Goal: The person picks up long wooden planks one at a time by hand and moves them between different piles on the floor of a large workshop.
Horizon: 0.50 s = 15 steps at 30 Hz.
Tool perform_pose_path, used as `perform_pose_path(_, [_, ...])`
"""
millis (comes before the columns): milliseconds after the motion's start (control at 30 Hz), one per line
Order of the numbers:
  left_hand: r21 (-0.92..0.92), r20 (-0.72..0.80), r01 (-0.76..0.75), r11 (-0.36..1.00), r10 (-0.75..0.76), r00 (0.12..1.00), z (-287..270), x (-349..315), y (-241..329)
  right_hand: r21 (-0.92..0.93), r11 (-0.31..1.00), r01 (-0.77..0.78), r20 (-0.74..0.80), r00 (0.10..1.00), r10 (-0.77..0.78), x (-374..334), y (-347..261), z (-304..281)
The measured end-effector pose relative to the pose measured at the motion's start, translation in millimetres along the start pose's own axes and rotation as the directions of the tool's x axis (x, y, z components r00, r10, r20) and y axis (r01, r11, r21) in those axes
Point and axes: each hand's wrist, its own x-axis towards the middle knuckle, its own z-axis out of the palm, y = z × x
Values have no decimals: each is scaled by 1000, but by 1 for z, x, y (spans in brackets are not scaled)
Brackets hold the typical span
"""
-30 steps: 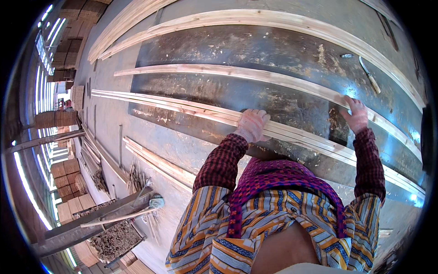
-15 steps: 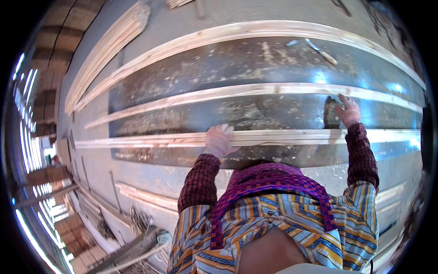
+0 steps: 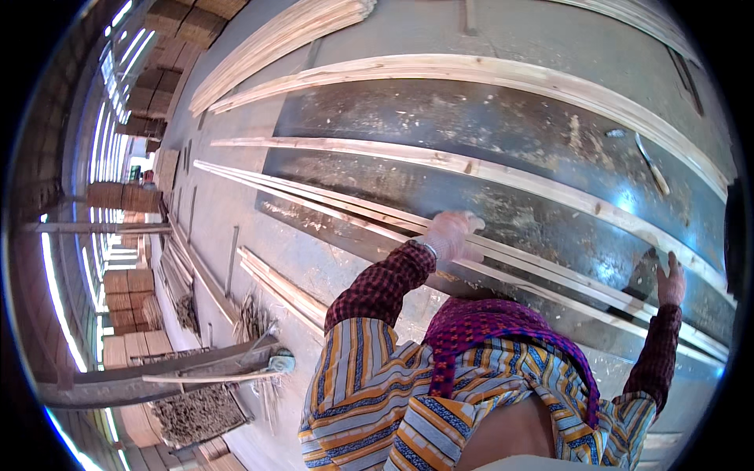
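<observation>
Long, pale wooden strips (image 3: 338,199) lie along the near side of a dark, dusty work table (image 3: 353,110), slightly fanned apart at their left ends. My left hand (image 3: 454,235) is closed over them near their middle. Beyond lies a single wooden strip (image 3: 408,157), running the table's length. Toward its right end, my right hand (image 3: 671,282) hovers close to this strip with its fingers apart and nothing visible in them; whether it touches the wood is unclear. A knife-like tool with a pale handle (image 3: 653,166) rests on the far right of the table.
More strips (image 3: 471,66) lie along the table's far edge. A large bundle of strips (image 3: 275,47) stands at the far left. Shorter strips (image 3: 279,286) lie on the floor to my left, near a wooden beam (image 3: 157,377) and stacked brown bundles (image 3: 129,290).
My view has turned, so the table now slants down to the right. The near strips have separated at their left ends. My left hand stays on them; my right hand remains near the middle strip.
</observation>
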Motion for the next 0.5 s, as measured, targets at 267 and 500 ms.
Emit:
perform_pose_path(267, [216, -531, 113, 970, 20, 847, -16, 66, -90, 28, 999, 37, 34, 999, -38, 12, -91, -38])
perform_pose_path(500, [359, -397, 48, 932, 106, 912, -74, 77, -137, 23, 973, 228, 258, 939, -226, 79, -221, -70])
